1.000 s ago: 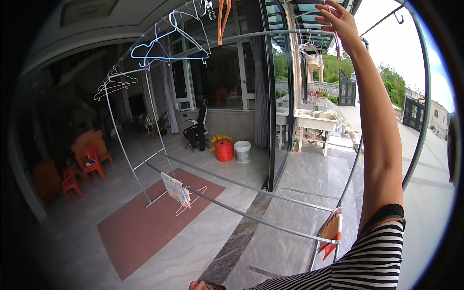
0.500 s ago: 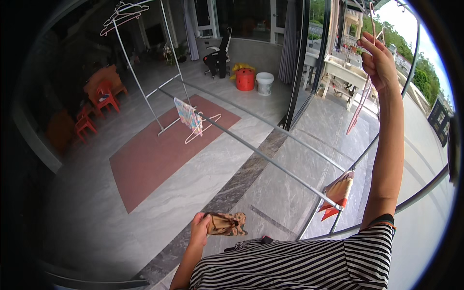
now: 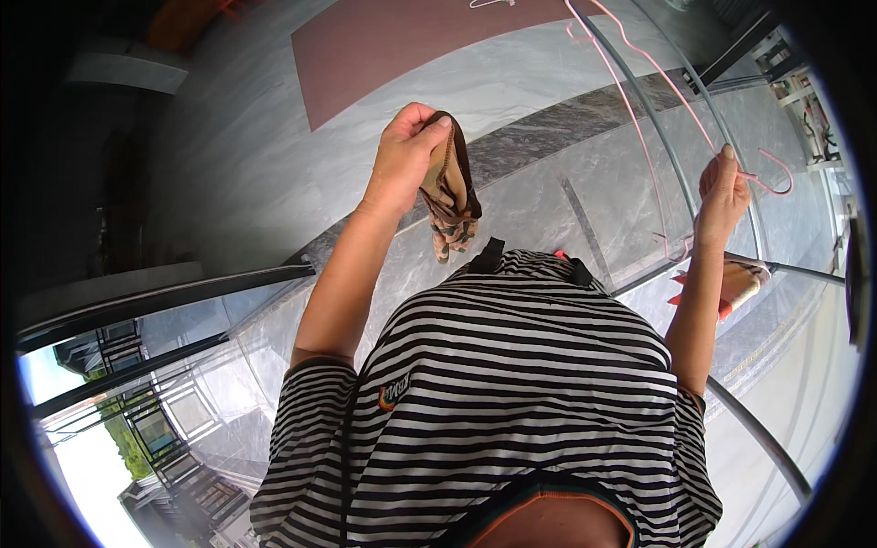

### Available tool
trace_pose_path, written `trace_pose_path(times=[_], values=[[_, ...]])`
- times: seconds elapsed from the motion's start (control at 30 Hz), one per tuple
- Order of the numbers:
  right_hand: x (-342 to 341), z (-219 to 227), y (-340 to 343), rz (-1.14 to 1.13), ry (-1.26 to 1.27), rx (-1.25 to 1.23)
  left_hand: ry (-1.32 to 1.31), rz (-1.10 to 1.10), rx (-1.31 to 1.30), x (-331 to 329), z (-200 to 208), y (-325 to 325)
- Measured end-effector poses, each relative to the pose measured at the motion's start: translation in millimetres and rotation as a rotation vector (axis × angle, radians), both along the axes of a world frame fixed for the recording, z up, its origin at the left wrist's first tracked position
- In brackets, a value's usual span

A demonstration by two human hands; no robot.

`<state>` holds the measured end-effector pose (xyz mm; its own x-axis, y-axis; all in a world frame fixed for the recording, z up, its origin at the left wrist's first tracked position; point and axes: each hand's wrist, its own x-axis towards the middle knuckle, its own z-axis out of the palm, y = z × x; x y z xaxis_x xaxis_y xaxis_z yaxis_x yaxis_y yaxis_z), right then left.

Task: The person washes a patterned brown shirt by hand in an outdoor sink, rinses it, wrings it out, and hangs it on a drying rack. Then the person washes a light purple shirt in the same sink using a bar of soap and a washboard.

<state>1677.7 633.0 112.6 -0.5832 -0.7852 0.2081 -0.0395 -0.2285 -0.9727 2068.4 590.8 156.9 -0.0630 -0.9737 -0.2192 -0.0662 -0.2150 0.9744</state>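
My left hand (image 3: 405, 157) is closed on the dark edge of a small camouflage-print garment (image 3: 450, 187), pinched between thumb and fingers. The garment hangs down limp in front of my striped shirt, its opening showing a tan inside; its exact kind I cannot tell. In my right hand (image 3: 722, 196) is a pink clothes hanger (image 3: 637, 114), gripped just below its hook, which points out to the right. The hanger's long frame stretches up and left, in front of the grey rails of a drying rack (image 3: 637, 82). Garment and hanger are apart.
A red-brown mat (image 3: 393, 55) lies on the grey marble floor at the far side. Below my right wrist hangs a red and brown cloth (image 3: 738, 285) by the rack's end. Part of a white hanger (image 3: 493, 4) shows at the top edge. Curved metal pipe (image 3: 763, 438) runs at the right.
My right hand has come down from high up, bringing the pink hanger. My left hand has risen with the garment, which now hangs lengthwise. The view has tilted down toward my body.
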Motion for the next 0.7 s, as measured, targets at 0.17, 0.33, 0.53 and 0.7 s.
trace_pose_path(times=[0.17, 0.33, 0.53, 0.7], values=[[95, 32, -11, 0.500, -0.289, -0.285, 0.045, 0.058, -0.020, -5, 16, 7], [150, 47, -33, 0.947, -0.446, -0.479, 0.149, 0.065, -0.111, -16, 35, 17], [164, 64, -48, 1.120, -0.512, -0.579, 0.273, 0.022, -0.183, -38, 80, 26], [146, 48, -60, 1.094, -0.630, -0.529, 0.336, -0.054, -0.249, -47, 107, 33]])
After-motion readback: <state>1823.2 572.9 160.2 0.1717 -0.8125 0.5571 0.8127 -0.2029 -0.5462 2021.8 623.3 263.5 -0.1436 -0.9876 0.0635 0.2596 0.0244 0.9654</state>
